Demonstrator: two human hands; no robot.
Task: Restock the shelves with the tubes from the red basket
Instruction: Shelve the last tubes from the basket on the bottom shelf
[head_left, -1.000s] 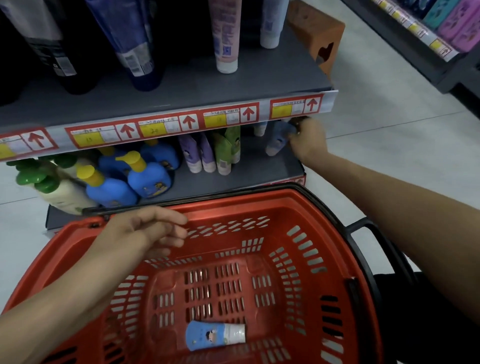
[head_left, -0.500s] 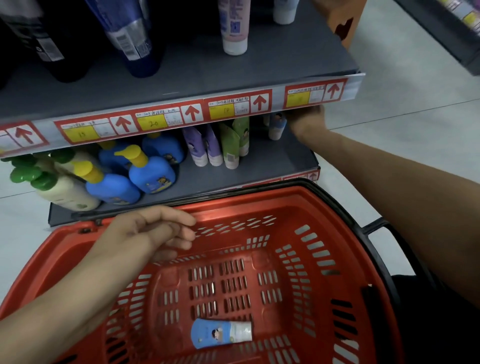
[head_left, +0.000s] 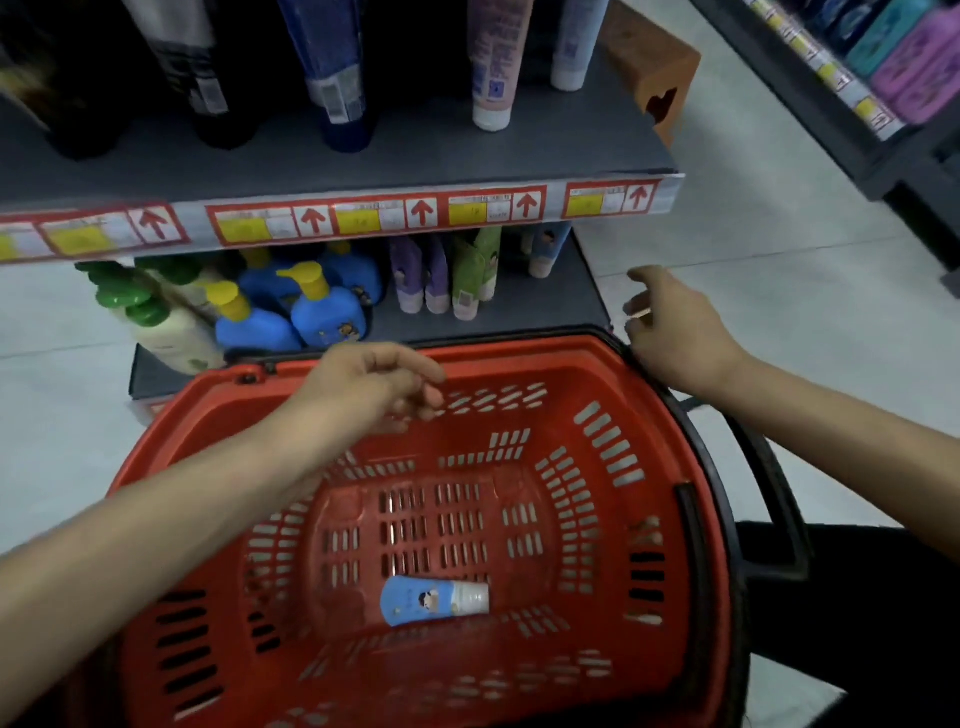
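Blue white-capped plastic tube (head_left: 434, 600), 6 o'clock in your red slotted basket (head_left: 545, 364): likely light, squashy, best pinched mid-body; your left hand (head_left: 363, 384) and right hand (head_left: 672, 332) hovered loose, empty.

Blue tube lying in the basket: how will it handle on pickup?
The blue tube lies flat on the red basket floor; its flattened end likely stops rolling. Small, so probably light. Soft-looking body may squash under a hard pinch.

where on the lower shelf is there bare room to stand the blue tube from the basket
The lower shelf is bare at its right end, in front of the standing blue tube and right of the green tubes. Leftward it is crowded: purple tubes, then blue pump bottles and green-capped bottles packed to the front.
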